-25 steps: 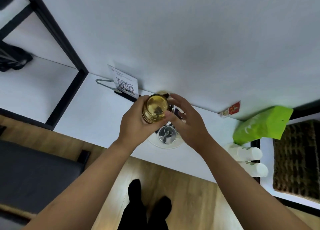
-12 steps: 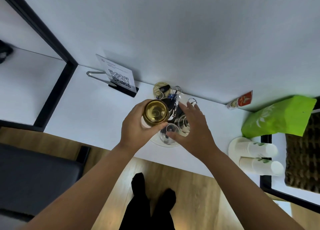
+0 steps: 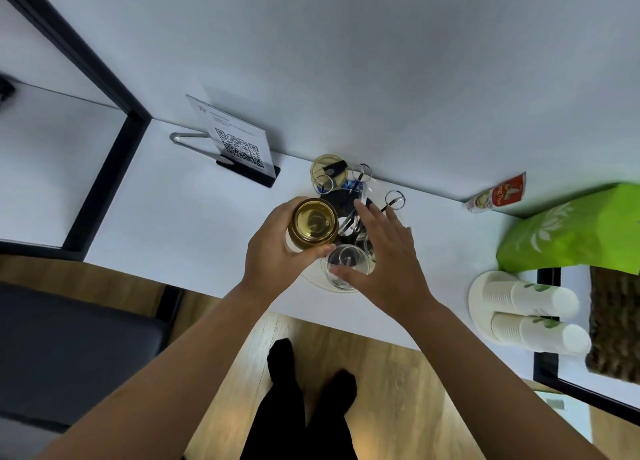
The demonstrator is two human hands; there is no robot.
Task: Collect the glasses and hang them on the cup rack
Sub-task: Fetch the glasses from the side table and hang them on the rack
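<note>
- our left grip wraps round an amber glass, fingers and thumb curled on its sides, holding it above the near left side of the cup rack.
- our right grip is wide, fingers straight and spread over the right side of the rack, thumb reaching toward a clear glass that sits upturned at the rack's near edge; we cannot tell whether the thumb touches it.
- the rack stands on a round pale tray on the white table, close to the wall. its thin arms end in wire rings, and one ring juts out to the right, bare.
- a second amber glass sits at the rack's far left, by the wall.
- left of the rack stands a qr code sign in a dark base, with metal tongs lying just behind it.
- to the right, against the wall, lies a small red packet, then a green bag, and nearer us two stacks of paper cups lying on their sides.
- below the table edge we see wooden floor, our dark legs and a dark seat at left.
</note>
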